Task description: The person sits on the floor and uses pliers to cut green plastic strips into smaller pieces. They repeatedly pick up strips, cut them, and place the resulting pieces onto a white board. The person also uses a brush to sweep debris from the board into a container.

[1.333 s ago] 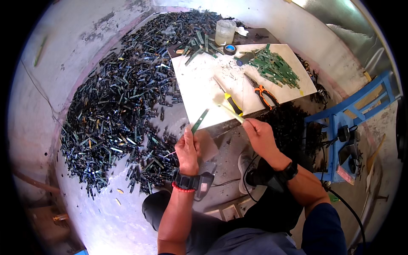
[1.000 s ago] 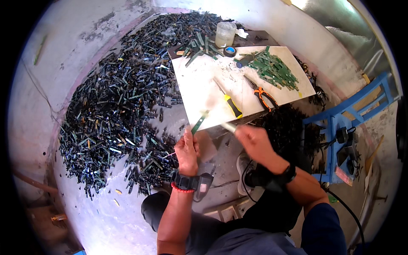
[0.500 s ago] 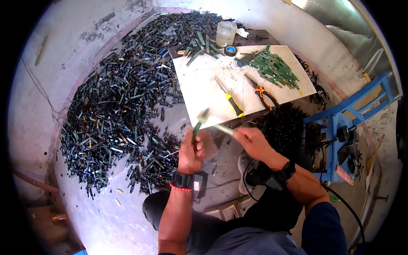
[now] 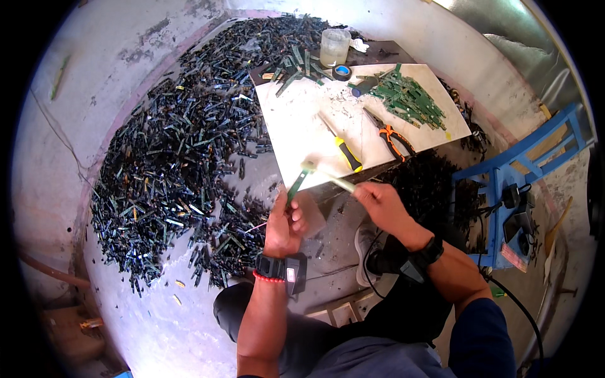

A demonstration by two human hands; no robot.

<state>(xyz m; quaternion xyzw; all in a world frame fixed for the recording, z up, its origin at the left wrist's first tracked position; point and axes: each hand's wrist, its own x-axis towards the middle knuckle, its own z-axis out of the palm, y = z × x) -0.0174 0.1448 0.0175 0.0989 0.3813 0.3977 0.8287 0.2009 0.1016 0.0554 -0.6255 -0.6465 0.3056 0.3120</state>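
Observation:
My left hand (image 4: pixel 283 220) is closed around the lower end of a narrow green circuit board strip (image 4: pixel 296 186), which points up toward the near edge of the board. In my closed right hand (image 4: pixel 381 206) is a pale-handled brush (image 4: pixel 340 183). Its blurred head meets the strip's upper end. Just beyond, a screwdriver (image 4: pixel 343 148) with a yellow and black handle and orange-black pliers (image 4: pixel 392 138) lie on the white board (image 4: pixel 296 138). A pile of green circuit board strips (image 4: pixel 413 101) rests at the board's right side.
At the back stand a cloudy plastic cup (image 4: pixel 334 47) and a roll of tape (image 4: pixel 341 72). A large heap of dark strips (image 4: pixel 170 164) covers the floor to the left. On the right, a blue chair (image 4: pixel 498 189) carries black devices and cables.
The brush head has shifted slightly along the strip's upper end, and my right hand has moved a little to the right. My left hand keeps its hold on the strip.

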